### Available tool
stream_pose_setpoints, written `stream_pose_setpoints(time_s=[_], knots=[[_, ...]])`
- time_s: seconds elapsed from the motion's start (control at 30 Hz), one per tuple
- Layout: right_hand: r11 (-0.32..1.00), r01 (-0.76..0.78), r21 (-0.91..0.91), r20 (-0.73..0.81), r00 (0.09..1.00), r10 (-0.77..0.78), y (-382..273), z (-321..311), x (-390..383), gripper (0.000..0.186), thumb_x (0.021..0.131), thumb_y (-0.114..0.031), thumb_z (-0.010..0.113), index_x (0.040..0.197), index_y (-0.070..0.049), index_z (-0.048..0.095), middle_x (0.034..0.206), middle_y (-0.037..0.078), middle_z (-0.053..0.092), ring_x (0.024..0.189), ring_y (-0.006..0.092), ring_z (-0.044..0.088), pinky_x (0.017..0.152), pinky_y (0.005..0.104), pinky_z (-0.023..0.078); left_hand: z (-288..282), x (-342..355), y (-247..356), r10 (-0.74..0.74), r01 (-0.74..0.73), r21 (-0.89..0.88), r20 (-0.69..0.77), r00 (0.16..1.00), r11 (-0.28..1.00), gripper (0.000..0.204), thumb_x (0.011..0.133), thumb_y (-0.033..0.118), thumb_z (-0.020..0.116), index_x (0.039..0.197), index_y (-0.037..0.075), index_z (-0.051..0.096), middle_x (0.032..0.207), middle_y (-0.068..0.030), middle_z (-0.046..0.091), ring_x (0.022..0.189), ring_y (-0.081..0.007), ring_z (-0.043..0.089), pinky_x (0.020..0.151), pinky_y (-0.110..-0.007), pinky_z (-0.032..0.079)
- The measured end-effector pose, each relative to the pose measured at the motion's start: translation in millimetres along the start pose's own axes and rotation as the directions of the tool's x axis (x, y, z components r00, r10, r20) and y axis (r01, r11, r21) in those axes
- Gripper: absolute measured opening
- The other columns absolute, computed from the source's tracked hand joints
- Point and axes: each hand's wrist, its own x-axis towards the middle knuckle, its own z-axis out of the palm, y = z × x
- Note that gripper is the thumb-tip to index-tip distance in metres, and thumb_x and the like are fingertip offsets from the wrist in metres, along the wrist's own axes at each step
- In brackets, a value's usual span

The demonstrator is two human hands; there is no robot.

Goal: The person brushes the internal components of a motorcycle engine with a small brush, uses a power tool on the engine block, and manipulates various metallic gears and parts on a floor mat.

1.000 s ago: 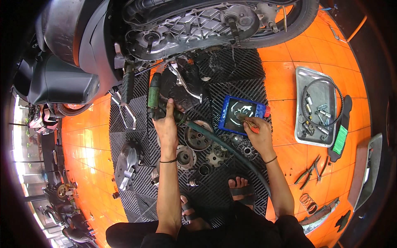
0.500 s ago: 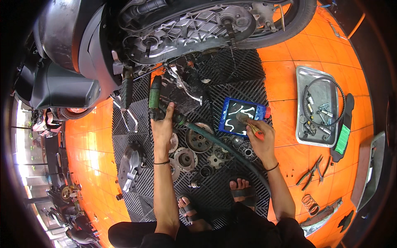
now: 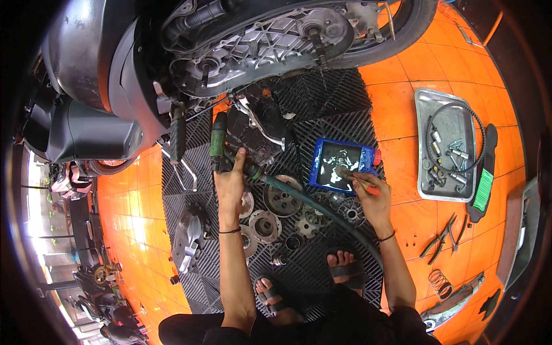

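My left hand (image 3: 231, 187) is closed around a green and black hose nozzle (image 3: 218, 141), which points away from me. A dark green hose (image 3: 322, 209) runs from it to the lower right, over the loose parts. In my right hand (image 3: 375, 204) is a brush with an orange-red handle (image 3: 372, 190). Its bristle end dips into dark, shiny liquid in a blue, cut-open container (image 3: 315, 167) with a red cap. Several metal parts lie between my arms on the mat, among them a round plate (image 3: 276, 201), a ring-shaped part (image 3: 264, 227) and a gear (image 3: 307, 226).
Ahead stands a scooter with its engine casing (image 3: 259, 49) opened and two shafts sticking out. Beneath the parts is a black ribbed mat (image 3: 339, 92). To the right are a metal tray (image 3: 422, 144) with a belt, a green-bristled brush (image 3: 485, 187), pliers (image 3: 441, 238) and a spring (image 3: 440, 284).
The brush has shifted slightly within the container, and the liquid's reflections have changed. My left hand keeps hold of the nozzle. The whole view has shifted a little.
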Motion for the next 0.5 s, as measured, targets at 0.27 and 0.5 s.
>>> stream_pose_setpoints(time_s=[0.27, 0.5], knots=[[0.994, -0.059, 0.094, 0.033, 0.998, 0.056, -9, -1, 2, 0.017, 0.092, -0.010, 0.071, 0.106, 0.000, 0.074, 0.091, 0.010, 0.073, 0.081, 0.0140, 0.067, 0.074, 0.0293, 0.052, 0, 2, 1, -0.016, 0.016, -0.022, 0.007, 1.000, 1.000, 0.026, 0.095, 0.031, 0.074, 0.101, 0.007, 0.066, 0.079, 0.0023, 0.062, 0.062, -0.0067, 0.051, 0.053, -0.026, 0.039], [0.991, 0.128, 0.026, 0.051, 0.990, -0.129, 13, -4, 1, 0.020, 0.099, -0.010, 0.066, 0.114, 0.003, 0.070, 0.099, 0.009, 0.072, 0.079, 0.0108, 0.065, 0.072, 0.0256, 0.054, 5, -1, 8, -0.070, 0.071, -0.052, 0.019, 0.997, 0.996, 0.026, 0.094, 0.029, 0.075, 0.099, 0.007, 0.063, 0.074, 0.0026, 0.057, 0.056, -0.0080, 0.047, 0.049, -0.027, 0.037]])
